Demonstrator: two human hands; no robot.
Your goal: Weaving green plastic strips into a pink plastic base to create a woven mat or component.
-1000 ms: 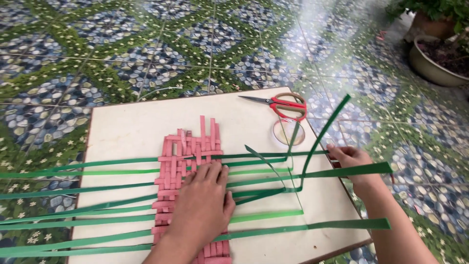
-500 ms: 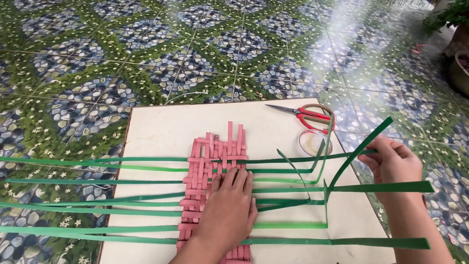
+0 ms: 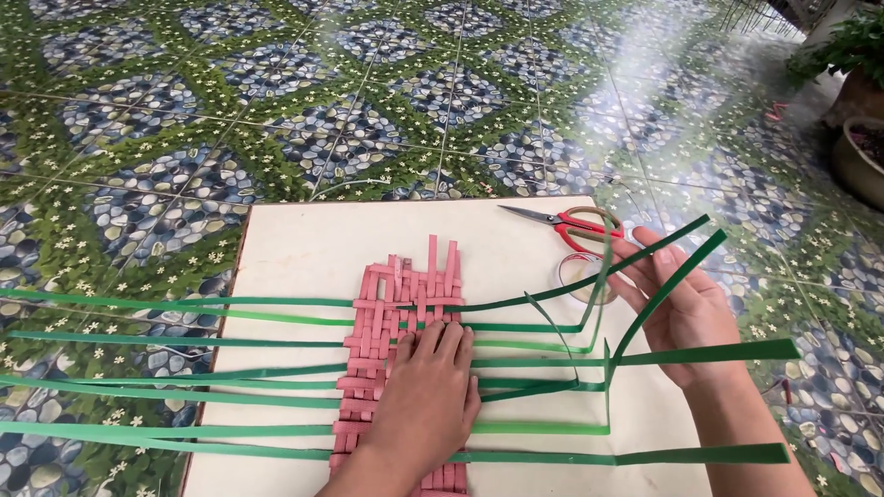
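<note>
A pink woven strip panel (image 3: 398,317) lies on a white board (image 3: 304,248), crossed by several long green strips (image 3: 175,340). My left hand (image 3: 425,396) presses flat on the lower part of the pink weave. My right hand (image 3: 683,308) is at the board's right side with its fingers spread, touching a green strip (image 3: 665,293) that rises up and to the right off the board.
Red-handled scissors (image 3: 575,224) lie at the board's far right corner, with a roll of clear tape (image 3: 582,278) beside them. The board sits on a floor of green and blue patterned tiles (image 3: 276,101). Potted plants (image 3: 861,101) stand at the far right.
My right hand opened its fingers and moved slightly up along the raised green strip. The view shifted, so the board sits further left. My left hand stayed on the weave.
</note>
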